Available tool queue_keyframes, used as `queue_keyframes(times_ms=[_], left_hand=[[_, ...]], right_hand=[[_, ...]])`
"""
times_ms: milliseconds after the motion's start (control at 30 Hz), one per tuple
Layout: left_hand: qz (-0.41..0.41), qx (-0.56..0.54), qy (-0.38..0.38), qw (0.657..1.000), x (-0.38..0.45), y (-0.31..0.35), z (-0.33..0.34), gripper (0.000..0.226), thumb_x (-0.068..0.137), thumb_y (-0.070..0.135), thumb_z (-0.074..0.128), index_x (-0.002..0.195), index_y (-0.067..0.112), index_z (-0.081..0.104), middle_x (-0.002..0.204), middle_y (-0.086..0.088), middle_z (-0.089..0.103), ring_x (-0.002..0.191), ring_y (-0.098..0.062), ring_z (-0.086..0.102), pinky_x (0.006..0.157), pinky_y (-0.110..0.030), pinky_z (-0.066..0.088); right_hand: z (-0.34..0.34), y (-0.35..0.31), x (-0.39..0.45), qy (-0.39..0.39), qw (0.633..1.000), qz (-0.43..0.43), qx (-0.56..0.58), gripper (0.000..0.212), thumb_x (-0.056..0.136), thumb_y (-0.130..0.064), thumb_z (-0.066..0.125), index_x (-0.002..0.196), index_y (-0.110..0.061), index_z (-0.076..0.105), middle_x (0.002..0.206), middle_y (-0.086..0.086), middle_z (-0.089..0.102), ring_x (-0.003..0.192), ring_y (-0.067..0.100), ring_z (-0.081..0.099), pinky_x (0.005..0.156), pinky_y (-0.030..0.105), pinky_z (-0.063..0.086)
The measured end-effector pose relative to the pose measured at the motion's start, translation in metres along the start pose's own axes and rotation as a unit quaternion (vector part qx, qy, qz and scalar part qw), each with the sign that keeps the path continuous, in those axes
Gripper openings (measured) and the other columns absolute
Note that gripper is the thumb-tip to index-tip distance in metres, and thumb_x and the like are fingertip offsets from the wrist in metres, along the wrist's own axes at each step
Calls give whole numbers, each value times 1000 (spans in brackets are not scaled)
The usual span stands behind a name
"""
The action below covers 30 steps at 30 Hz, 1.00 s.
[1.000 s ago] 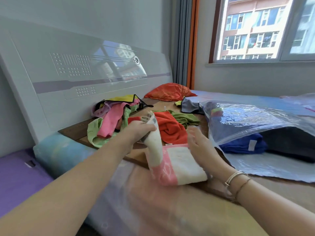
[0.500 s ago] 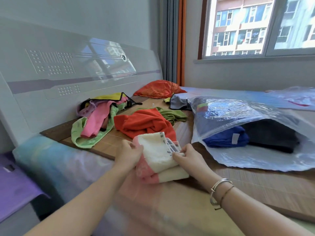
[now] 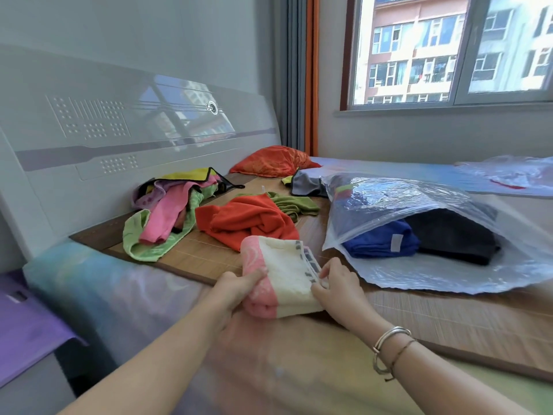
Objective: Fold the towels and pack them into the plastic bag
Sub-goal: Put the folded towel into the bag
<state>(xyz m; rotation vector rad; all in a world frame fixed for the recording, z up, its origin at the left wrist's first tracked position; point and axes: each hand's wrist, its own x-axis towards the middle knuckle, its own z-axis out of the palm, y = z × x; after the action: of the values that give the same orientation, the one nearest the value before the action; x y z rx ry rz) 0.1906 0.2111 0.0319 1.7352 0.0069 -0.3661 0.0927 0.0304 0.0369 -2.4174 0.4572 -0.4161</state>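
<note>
a folded pink and cream towel (image 3: 281,277) is held at the near edge of the bamboo mat (image 3: 191,253), just left of the plastic bag (image 3: 419,235). its pink end is gripped by the left hand (image 3: 236,290), fingers curled round it; its right edge is pinched by the right hand (image 3: 338,287). the bag's mouth lies open toward the towel, with a blue towel (image 3: 380,239) and a dark towel (image 3: 454,238) already inside. an orange towel (image 3: 248,218) and a mixed heap (image 3: 167,211) lie unfolded farther left. risks are judged as follows: the fold could spring open if either grip is loosened in transfer; the limp bag lip could be snagged and pushed inward.
</note>
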Motion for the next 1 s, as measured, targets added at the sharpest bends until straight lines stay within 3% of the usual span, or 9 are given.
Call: queue_keyframes(times_ms=[133, 233, 367, 433, 533, 667, 800, 900, 1000], left_hand=[[58, 22, -5, 998, -28, 20, 4, 66, 59, 35, 75, 113, 2, 59, 101, -13, 68, 88, -24, 67, 75, -34, 57], [143, 60, -60, 986, -64, 49, 7, 40, 58, 25, 70, 96, 13, 65, 86, -5, 68, 76, -21, 64, 67, -32, 51], [240, 187, -159, 939, -117, 91, 22, 24, 73, 8, 70, 94, 19, 68, 82, -4, 63, 69, -12, 58, 54, -19, 50], [276, 218, -186, 917, -135, 105, 40, 24, 70, 11, 72, 91, 21, 70, 89, -8, 69, 72, -12, 63, 68, -28, 55], [296, 229, -217, 902, -149, 116, 74, 29, 59, 20, 71, 88, 23, 72, 96, -10, 72, 78, -14, 66, 82, -38, 56], [298, 233, -243, 893, -146, 111, 123, 27, 63, 22, 74, 90, 25, 74, 91, 0, 74, 86, -13, 69, 81, -34, 56], [276, 139, -244, 919, -120, 97, 175, 30, 77, 32, 79, 102, 20, 70, 93, 3, 72, 82, -7, 67, 67, -22, 55], [215, 55, -200, 954, -90, 87, 208, 28, 94, 40, 57, 88, 15, 65, 79, 3, 65, 72, -8, 60, 61, -16, 49], [206, 48, -176, 962, -62, 73, 226, 43, 102, 41, 37, 120, 8, 59, 119, -5, 62, 110, -16, 58, 94, -15, 42]], right_hand=[[-15, -2, -11, 11, 997, -48, -58, 28, 84, -24, 56, 108, -20, 41, 109, -2, 40, 109, 22, 40, 88, 34, 39], [-40, -9, -31, 126, 979, -159, -15, 42, 80, -10, 60, 117, -22, 43, 112, -7, 35, 108, 18, 40, 88, 31, 39], [-98, -28, -66, 165, 927, -336, -29, 72, 73, -4, 56, 136, -33, 38, 147, -19, 30, 66, 0, 50, 57, 17, 40], [-123, -31, -80, 114, 938, -310, -108, 75, 73, -16, 49, 140, -44, 29, 153, -25, 18, 66, 3, 56, 52, 21, 40], [-157, -23, -97, 48, 964, -174, -197, 53, 81, -33, 51, 131, -40, 36, 142, -14, 41, 91, 22, 66, 70, 34, 52], [-196, 3, -104, -98, 986, -41, -131, 22, 79, -26, 58, 95, -21, 44, 88, 1, 60, 51, 23, 69, 48, 35, 57], [-209, 47, -77, -5, 980, -4, -197, 13, 79, -24, 55, 83, -22, 43, 82, -3, 63, 49, 18, 66, 45, 24, 44], [-200, 77, -45, 90, 957, -3, -276, 18, 80, -28, 55, 87, -20, 39, 95, 1, 57, 69, 25, 61, 57, 29, 38], [-185, 98, -8, 106, 954, 1, -281, 20, 82, -30, 54, 91, -22, 37, 101, 4, 53, 95, 29, 60, 65, 31, 36]])
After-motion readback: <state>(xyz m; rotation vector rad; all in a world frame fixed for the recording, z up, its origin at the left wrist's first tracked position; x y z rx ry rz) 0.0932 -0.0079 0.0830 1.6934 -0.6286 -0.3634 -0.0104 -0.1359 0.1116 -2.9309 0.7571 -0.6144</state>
